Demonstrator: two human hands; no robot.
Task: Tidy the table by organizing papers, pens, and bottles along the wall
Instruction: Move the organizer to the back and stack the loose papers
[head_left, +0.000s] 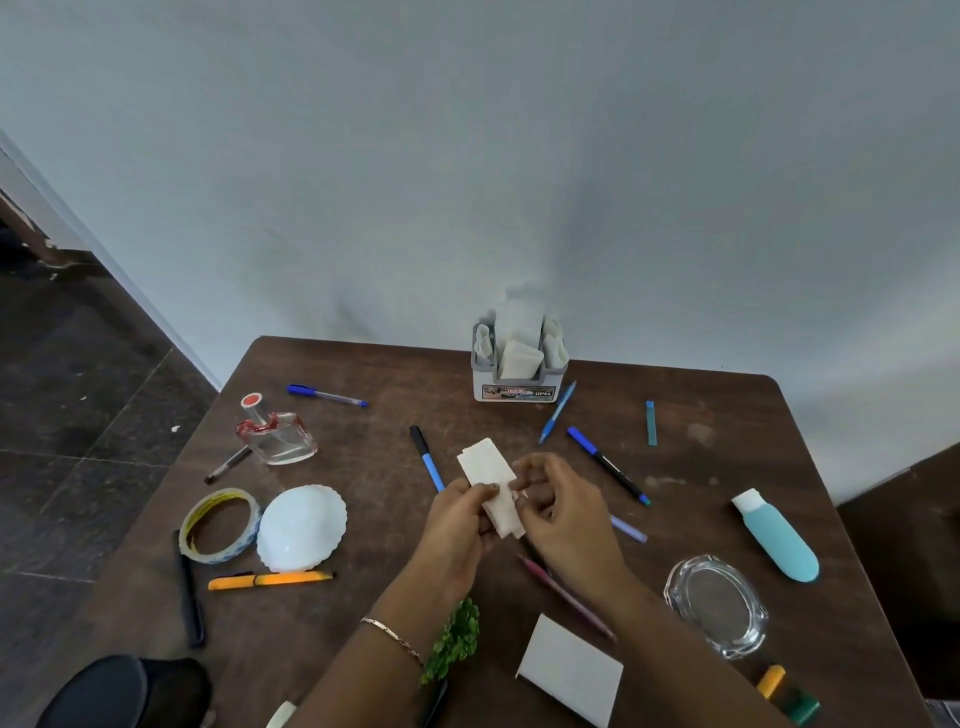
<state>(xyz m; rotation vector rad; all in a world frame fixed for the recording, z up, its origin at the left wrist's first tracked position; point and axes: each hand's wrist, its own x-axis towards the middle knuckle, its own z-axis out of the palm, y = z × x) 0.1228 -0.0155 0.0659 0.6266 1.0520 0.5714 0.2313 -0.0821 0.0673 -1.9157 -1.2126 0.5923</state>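
Note:
Over the middle of the brown table (363, 457), my left hand (460, 525) and my right hand (558, 506) both grip a folded white paper (485, 465). A grey holder (519, 371) stuffed with folded papers stands by the wall. Pens lie scattered: a blue pen (327, 396) at the back left, a black-and-blue pen (427, 457), a light blue pen (557, 412), a blue-and-black pen (608, 465), an orange pen (270, 579), a pink pen (566, 597). A glass perfume bottle (275, 434) sits at left, a teal bottle (776, 535) at right. Another white paper (571, 670) lies near the front.
A tape roll (221, 525) and a white scalloped dish (301, 527) rest at left. A glass ashtray (717, 605) sits at front right. A green sprig (454, 639) lies under my left wrist. A teal strip (651, 422) lies at back right. Dark floor lies left of the table.

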